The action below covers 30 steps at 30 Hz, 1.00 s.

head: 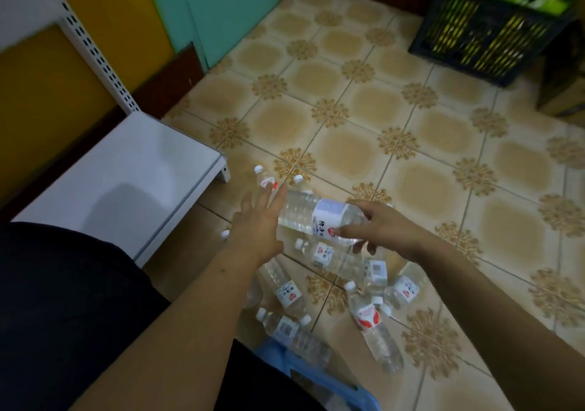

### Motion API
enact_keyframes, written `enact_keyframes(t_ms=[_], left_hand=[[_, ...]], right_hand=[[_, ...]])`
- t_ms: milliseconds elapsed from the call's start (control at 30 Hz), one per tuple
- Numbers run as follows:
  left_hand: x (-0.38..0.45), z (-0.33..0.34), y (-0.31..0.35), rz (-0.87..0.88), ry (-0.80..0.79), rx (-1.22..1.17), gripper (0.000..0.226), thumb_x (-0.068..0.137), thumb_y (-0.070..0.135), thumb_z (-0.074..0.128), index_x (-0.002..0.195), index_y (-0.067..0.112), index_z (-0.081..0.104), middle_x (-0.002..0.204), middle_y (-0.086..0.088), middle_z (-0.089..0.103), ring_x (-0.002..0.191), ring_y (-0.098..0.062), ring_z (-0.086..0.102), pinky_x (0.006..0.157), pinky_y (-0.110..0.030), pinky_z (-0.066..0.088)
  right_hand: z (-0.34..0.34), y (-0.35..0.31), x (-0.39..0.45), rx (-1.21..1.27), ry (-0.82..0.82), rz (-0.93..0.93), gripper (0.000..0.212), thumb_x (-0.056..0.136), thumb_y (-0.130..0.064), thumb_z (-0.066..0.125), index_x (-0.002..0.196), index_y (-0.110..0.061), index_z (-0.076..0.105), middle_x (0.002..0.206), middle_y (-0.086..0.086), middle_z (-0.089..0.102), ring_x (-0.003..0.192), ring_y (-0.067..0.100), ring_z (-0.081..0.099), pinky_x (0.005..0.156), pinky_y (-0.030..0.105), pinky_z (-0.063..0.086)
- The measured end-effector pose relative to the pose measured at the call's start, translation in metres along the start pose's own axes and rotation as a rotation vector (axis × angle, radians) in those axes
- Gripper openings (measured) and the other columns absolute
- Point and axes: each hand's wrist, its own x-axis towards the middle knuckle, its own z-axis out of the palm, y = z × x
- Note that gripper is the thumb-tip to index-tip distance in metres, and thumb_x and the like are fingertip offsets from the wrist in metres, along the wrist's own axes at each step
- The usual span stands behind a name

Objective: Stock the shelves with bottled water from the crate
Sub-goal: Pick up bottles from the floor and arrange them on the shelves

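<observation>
My right hand [384, 225] grips a clear water bottle [304, 212] with a white and blue label, held sideways above the floor. My left hand [258, 217] reaches toward the bottle's base with fingers straight, touching or nearly touching it. Several more water bottles [373, 325] lie scattered on the tiled floor below my hands. Two bottles [264, 179] stand beyond my left hand. The white bottom shelf [126, 182] sits low at the left, bare. A blue crate [316, 376] edge shows at the bottom, with a bottle over it.
A white perforated shelf upright [91, 46] rises at the left against a yellow and teal wall. A black plastic crate [487, 30] with green packets stands at the far right. A dark box [560, 87] sits beside it. Patterned floor tiles [411, 119] spread between.
</observation>
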Motion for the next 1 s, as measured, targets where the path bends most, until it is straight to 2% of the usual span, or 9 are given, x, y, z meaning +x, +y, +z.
enact_keyframes(t_ms=[100, 200, 300, 400, 500, 633, 700, 867, 1000], left_hand=[[-0.005, -0.038, 0.007, 0.050, 0.262, -0.107, 0.103, 0.074, 0.037, 0.080, 0.153, 0.030, 0.013, 0.159, 0.000, 0.020, 0.145, -0.035, 0.016, 0.111, -0.052, 0.033], [-0.014, -0.090, 0.002, 0.099, 0.499, -0.107, 0.086, 0.067, 0.037, 0.083, 0.140, 0.024, 0.039, 0.141, 0.002, 0.043, 0.132, -0.022, 0.038, 0.095, -0.041, 0.048], [-0.033, -0.141, -0.011, 0.071, 0.609, -0.192, 0.072, 0.062, 0.041, 0.082, 0.125, 0.025, 0.050, 0.118, 0.005, 0.052, 0.111, -0.017, 0.050, 0.078, -0.038, 0.052], [-0.061, -0.181, -0.018, 0.059, 0.686, -0.377, 0.063, 0.060, 0.045, 0.083, 0.113, 0.029, 0.054, 0.107, 0.009, 0.058, 0.096, -0.009, 0.058, 0.075, -0.033, 0.052], [-0.096, -0.212, -0.019, 0.033, 0.771, -0.588, 0.050, 0.062, 0.043, 0.083, 0.103, 0.033, 0.055, 0.097, 0.014, 0.066, 0.085, -0.002, 0.065, 0.073, -0.035, 0.058], [-0.146, -0.248, -0.029, -0.020, 0.916, -0.701, 0.046, 0.064, 0.041, 0.085, 0.101, 0.031, 0.059, 0.091, 0.015, 0.071, 0.078, 0.005, 0.066, 0.070, -0.024, 0.057], [-0.171, -0.264, -0.039, -0.071, 0.995, -0.734, 0.044, 0.062, 0.043, 0.084, 0.097, 0.029, 0.060, 0.088, 0.013, 0.071, 0.074, 0.007, 0.065, 0.065, -0.018, 0.054], [-0.233, -0.289, -0.077, -0.191, 1.173, -0.767, 0.047, 0.061, 0.053, 0.079, 0.096, 0.030, 0.057, 0.088, 0.014, 0.071, 0.076, 0.007, 0.065, 0.069, -0.024, 0.056], [-0.288, -0.305, -0.115, -0.288, 1.261, -0.768, 0.047, 0.067, 0.053, 0.078, 0.103, 0.034, 0.054, 0.093, 0.018, 0.066, 0.080, 0.009, 0.062, 0.062, -0.007, 0.048]], right_hand=[[-0.022, -0.063, -0.020, -0.087, -0.041, -0.129, 0.044, 0.080, -0.031, 0.080, 0.120, -0.022, 0.062, 0.096, 0.003, 0.072, 0.072, 0.024, 0.072, 0.056, 0.028, 0.053], [-0.033, -0.120, -0.037, -0.102, 0.008, -0.256, 0.050, 0.075, -0.027, 0.084, 0.121, -0.023, 0.063, 0.096, 0.004, 0.072, 0.071, 0.027, 0.073, 0.059, 0.028, 0.057], [-0.031, -0.168, -0.050, -0.003, 0.172, -0.420, 0.057, 0.073, -0.027, 0.085, 0.124, -0.021, 0.060, 0.090, 0.004, 0.071, 0.066, 0.025, 0.072, 0.060, 0.027, 0.058], [-0.019, -0.220, -0.061, 0.133, 0.273, -0.643, 0.034, 0.081, -0.026, 0.078, 0.109, -0.013, 0.064, 0.072, -0.002, 0.069, 0.059, 0.016, 0.064, 0.055, 0.023, 0.051], [0.002, -0.279, -0.073, 0.202, 0.260, -0.812, 0.016, 0.088, -0.026, 0.071, 0.101, -0.021, 0.064, 0.077, -0.012, 0.071, 0.066, 0.006, 0.063, 0.061, 0.020, 0.050], [0.036, -0.354, -0.095, 0.129, 0.107, -0.951, 0.025, 0.087, -0.038, 0.068, 0.109, -0.027, 0.065, 0.109, -0.012, 0.073, 0.102, 0.005, 0.068, 0.093, 0.031, 0.052], [0.056, -0.386, -0.106, 0.062, 0.010, -0.984, 0.031, 0.085, -0.034, 0.072, 0.114, -0.030, 0.062, 0.113, -0.010, 0.071, 0.105, 0.009, 0.068, 0.092, 0.033, 0.055], [0.120, -0.452, -0.131, -0.052, -0.154, -1.070, 0.053, 0.079, -0.032, 0.075, 0.125, -0.037, 0.050, 0.112, -0.011, 0.070, 0.096, 0.005, 0.069, 0.076, 0.027, 0.060], [0.190, -0.491, -0.149, -0.130, -0.192, -1.118, 0.070, 0.068, -0.044, 0.079, 0.129, -0.043, 0.044, 0.110, -0.013, 0.067, 0.096, 0.010, 0.070, 0.078, 0.036, 0.060]])
